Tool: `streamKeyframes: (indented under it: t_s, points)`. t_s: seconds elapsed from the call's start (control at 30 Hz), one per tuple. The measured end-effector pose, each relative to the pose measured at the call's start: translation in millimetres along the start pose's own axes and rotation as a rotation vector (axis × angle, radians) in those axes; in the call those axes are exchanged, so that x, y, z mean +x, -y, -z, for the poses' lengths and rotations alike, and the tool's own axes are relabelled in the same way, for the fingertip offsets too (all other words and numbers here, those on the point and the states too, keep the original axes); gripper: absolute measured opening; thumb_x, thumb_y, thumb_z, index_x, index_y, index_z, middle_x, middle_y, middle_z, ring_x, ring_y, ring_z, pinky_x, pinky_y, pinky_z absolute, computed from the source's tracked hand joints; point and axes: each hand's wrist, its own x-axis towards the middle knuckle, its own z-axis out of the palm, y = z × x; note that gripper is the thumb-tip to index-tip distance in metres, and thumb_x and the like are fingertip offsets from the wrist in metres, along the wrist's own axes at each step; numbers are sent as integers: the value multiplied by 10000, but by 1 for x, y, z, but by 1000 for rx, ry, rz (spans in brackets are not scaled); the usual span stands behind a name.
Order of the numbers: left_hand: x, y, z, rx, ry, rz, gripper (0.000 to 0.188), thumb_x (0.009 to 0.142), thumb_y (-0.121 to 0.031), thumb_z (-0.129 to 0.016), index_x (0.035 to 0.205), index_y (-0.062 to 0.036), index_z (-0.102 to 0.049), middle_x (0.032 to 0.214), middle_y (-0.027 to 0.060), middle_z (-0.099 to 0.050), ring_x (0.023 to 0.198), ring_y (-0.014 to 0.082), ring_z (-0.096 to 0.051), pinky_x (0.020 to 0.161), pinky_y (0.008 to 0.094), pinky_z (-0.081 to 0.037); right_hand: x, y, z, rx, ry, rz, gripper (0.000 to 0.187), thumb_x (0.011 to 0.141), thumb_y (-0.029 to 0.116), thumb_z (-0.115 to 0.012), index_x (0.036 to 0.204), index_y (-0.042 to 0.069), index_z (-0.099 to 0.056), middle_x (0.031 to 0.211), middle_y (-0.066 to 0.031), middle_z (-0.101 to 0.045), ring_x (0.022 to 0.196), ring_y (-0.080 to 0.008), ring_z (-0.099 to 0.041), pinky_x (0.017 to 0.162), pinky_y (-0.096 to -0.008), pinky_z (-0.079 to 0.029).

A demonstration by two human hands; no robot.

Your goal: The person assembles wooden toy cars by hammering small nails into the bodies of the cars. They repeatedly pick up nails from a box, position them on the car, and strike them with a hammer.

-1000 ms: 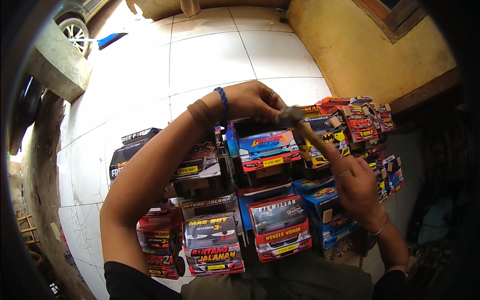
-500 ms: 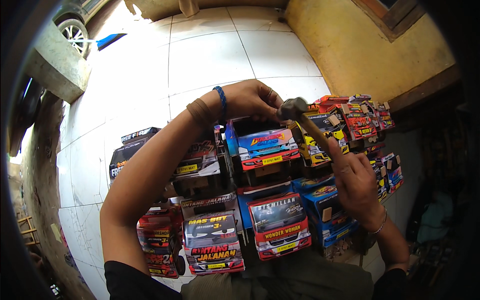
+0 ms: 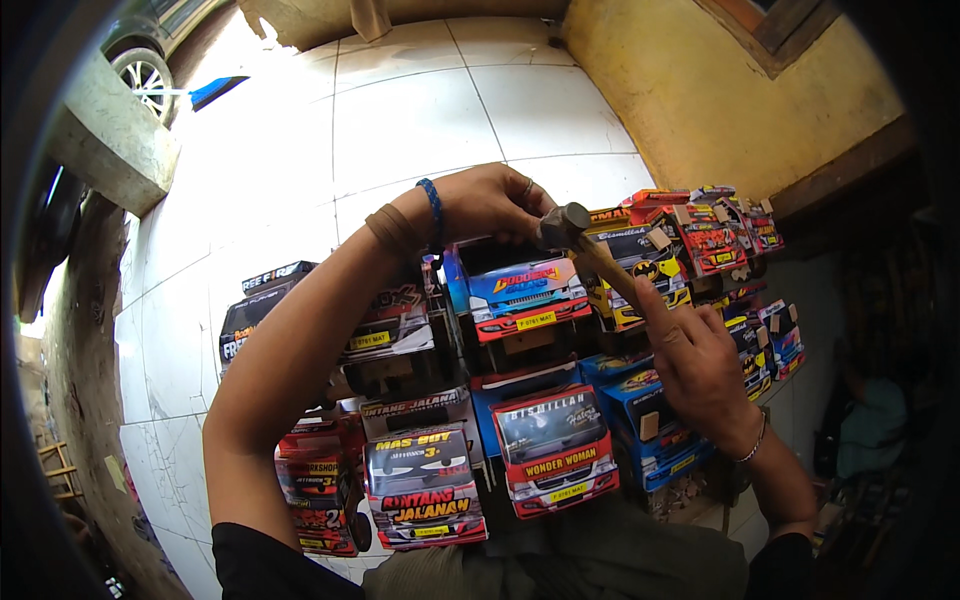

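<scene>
My right hand (image 3: 700, 365) is wrapped round the wooden handle of a hammer (image 3: 608, 268). Its metal head is right at the fingertips of my left hand (image 3: 500, 200), partly covering them. Those left fingers are bent and pinched together over the top edge of a toy truck (image 3: 530, 290) with a blue and red front; whatever they hold is hidden. A yellow and black toy truck (image 3: 640, 270) stands beside it, behind the hammer handle. Nearer to me are a red-fronted toy truck (image 3: 558, 450) and a blue toy truck (image 3: 655, 430) with a small wooden block on its front.
Several more toy trucks stand close together in rows, including a black and red one (image 3: 425, 485) near my lap. White floor tiles (image 3: 410, 120) stretch beyond them. A yellow wall (image 3: 680, 90) rises at the right, a concrete post (image 3: 120, 135) at the far left.
The hammer has shifted left and slightly down, its head now closer over my left fingertips. My right hand moved a little left with it; the left stays pinched at about the same spot.
</scene>
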Motion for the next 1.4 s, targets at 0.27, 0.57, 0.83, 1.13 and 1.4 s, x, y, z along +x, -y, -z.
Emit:
streamKeyframes:
  t_s: [0.27, 0.57, 0.83, 1.13, 1.4]
  points:
    - [-9, -12, -5, -22, -10, 13, 384, 909, -271, -799, 1191, -18, -744, 1089, 98, -759, 1019, 156, -707, 912, 262, -564, -14, -8, 19, 218, -311, -173, 593, 970, 4, -560, 1542, -7, -407, 984, -112, -642, 728, -234, -560, 709, -353, -487]
    - [-8, -20, -6, 95, -64, 48, 461, 919, -239, -776, 1279, 31, -678, 1124, 83, -731, 940, 114, -677, 847, 245, -541, -98, -34, 124, 599, -1055, -525, 344, 1046, 150, -539, 1359, 11, -504, 894, 10, -510, 644, -32, -428, 583, -250, -447]
    - [-14, -18, -4, 97, -86, 63, 663, 919, -278, -745, 1472, -2, -507, 966, -27, -601, 715, 35, -491, 591, 182, -370, -227, -75, 154, 55, -633, -1097, 354, 1004, 392, -667, 1050, 41, -686, 747, 23, -606, 628, -92, -508, 594, -315, -458]
    - [-9, -6, 11, 192, -100, 80, 649, 947, -340, -696, 1456, 14, -506, 962, 9, -590, 687, 39, -487, 551, 178, -362, -402, -110, 27, 33, 313, -1380, 221, 908, 207, -664, 965, 0, -716, 898, -236, -710, 891, -402, -699, 825, -500, -547]
    - [-16, -9, 20, 223, -153, 235, 554, 1008, -349, -667, 1468, -66, -545, 1080, 24, -634, 887, 114, -560, 763, 257, -457, -434, -117, -37, 162, 572, -1488, 379, 869, 296, -767, 1116, 12, -724, 1012, -220, -730, 978, -396, -698, 854, -479, -559]
